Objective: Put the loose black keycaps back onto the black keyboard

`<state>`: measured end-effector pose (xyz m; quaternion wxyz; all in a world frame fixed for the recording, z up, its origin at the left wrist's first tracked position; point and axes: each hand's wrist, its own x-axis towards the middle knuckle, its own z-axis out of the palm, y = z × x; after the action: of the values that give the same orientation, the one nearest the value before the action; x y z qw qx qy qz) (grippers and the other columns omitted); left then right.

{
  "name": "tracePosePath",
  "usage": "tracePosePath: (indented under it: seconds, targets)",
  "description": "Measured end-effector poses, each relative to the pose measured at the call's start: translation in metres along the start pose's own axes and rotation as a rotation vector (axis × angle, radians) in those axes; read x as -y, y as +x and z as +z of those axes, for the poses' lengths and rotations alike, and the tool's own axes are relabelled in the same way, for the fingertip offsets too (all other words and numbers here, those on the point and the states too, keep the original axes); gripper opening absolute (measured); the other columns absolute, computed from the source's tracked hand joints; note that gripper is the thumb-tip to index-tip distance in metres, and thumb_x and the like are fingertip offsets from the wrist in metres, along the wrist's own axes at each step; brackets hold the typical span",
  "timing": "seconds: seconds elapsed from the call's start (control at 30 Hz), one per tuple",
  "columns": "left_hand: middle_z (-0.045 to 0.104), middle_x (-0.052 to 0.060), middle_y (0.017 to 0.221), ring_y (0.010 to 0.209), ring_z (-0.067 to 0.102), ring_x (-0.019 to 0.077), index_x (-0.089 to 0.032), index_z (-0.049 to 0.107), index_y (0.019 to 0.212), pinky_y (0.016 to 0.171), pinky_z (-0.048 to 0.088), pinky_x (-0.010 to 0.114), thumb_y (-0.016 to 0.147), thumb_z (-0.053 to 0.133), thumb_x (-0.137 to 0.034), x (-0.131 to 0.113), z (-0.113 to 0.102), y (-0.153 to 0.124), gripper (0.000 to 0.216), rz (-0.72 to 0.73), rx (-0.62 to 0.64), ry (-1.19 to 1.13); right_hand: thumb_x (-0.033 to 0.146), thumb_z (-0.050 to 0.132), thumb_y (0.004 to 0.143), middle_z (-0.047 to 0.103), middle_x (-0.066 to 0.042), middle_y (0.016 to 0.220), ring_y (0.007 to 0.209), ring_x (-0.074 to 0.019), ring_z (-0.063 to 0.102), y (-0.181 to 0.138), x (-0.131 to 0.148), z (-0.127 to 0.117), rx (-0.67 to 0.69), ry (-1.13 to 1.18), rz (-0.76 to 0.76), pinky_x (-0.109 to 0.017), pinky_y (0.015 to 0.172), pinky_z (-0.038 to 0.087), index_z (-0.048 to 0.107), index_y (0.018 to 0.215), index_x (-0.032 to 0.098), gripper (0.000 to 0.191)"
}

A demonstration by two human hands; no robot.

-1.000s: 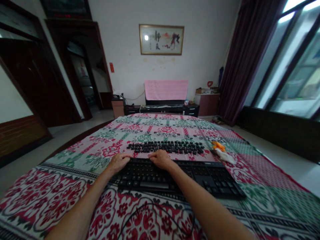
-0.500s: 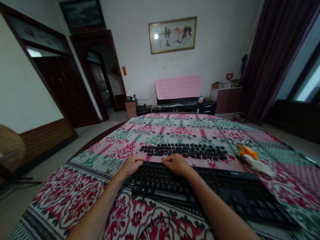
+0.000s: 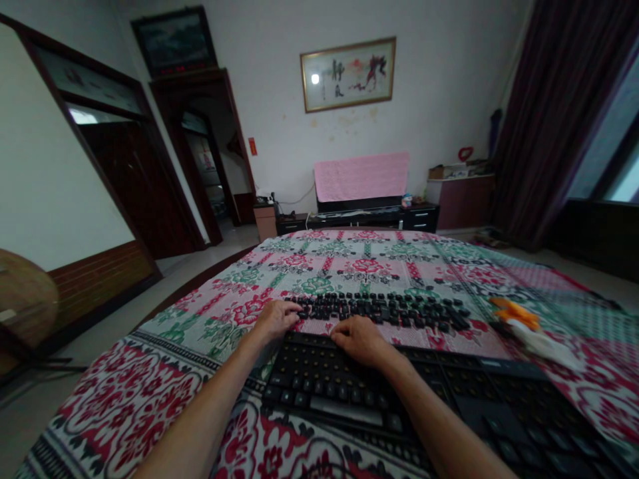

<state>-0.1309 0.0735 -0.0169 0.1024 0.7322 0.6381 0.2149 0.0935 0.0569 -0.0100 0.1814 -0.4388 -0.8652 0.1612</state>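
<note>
Ahead, keycap row (image 3: 384,309) beyond keyboard (image 3: 344,389); orange-white object (image 3: 526,326) lies rightward.

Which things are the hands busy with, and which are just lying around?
Busy with: left hand touching the loose keys; right hand resting on the black keyboard.
Just lying around: orange and white bundle on the tablecloth; pink cloth by the far wall; framed picture.

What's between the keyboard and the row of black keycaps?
Head view: only a narrow bare strip of floral cloth separates keyboard and keycaps; the right hand rests at the keyboard's far edge.
</note>
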Motion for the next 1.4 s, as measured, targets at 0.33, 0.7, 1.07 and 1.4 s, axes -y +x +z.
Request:
tracePosePath:
  seconds: [0.33, 0.7, 1.07, 1.4]
  targets:
    - [0.059, -0.001, 0.066, 0.058, 0.049, 0.0117, -0.021, 0.062, 0.090, 0.054, 0.031, 0.020, 0.066, 0.048, -0.028, 0.005, 0.006, 0.006, 0.029, 0.062, 0.037, 0.091, 0.026, 0.040, 0.072, 0.066, -0.003, 0.067, 0.057, -0.0120, 0.054, 0.001, 0.000, 0.001, -0.007, -0.059, 0.027, -0.020, 0.050, 0.031, 0.068, 0.072, 0.021, 0.029]
    - [0.054, 0.000, 0.060, 0.054, 0.045, 0.0094, -0.015, 0.062, 0.083, 0.050, 0.030, 0.018, 0.063, 0.051, -0.026, 0.008, -0.003, 0.002, 0.025, 0.068, 0.152, -0.037, 0.029, 0.040, 0.073, 0.067, -0.003, 0.071, 0.063, -0.0144, 0.057, 0.000, 0.001, 0.001, 0.001, -0.030, 0.008, -0.021, 0.053, 0.034, 0.068, 0.077, 0.022, 0.029]
    - [0.058, 0.000, 0.066, 0.057, 0.046, 0.0093, -0.013, 0.062, 0.089, 0.051, 0.032, 0.018, 0.064, 0.051, -0.031, 0.017, -0.007, 0.000, 0.033, 0.071, 0.289, -0.229, 0.028, 0.040, 0.073, 0.066, -0.004, 0.070, 0.063, -0.0147, 0.057, 0.001, 0.001, 0.001, 0.014, -0.048, 0.024, -0.022, 0.054, 0.035, 0.068, 0.076, 0.021, 0.030]
    - [0.054, -0.001, 0.059, 0.049, 0.043, 0.0072, -0.012, 0.061, 0.081, 0.046, 0.032, 0.018, 0.063, 0.052, -0.039, 0.013, -0.026, -0.010, 0.034, -0.026, 0.330, -0.327, 0.026, 0.045, 0.070, 0.064, -0.006, 0.088, 0.077, -0.0171, 0.057, 0.007, 0.025, -0.008, -0.106, -0.023, 0.027, -0.025, 0.069, 0.039, 0.064, 0.092, 0.021, 0.029]
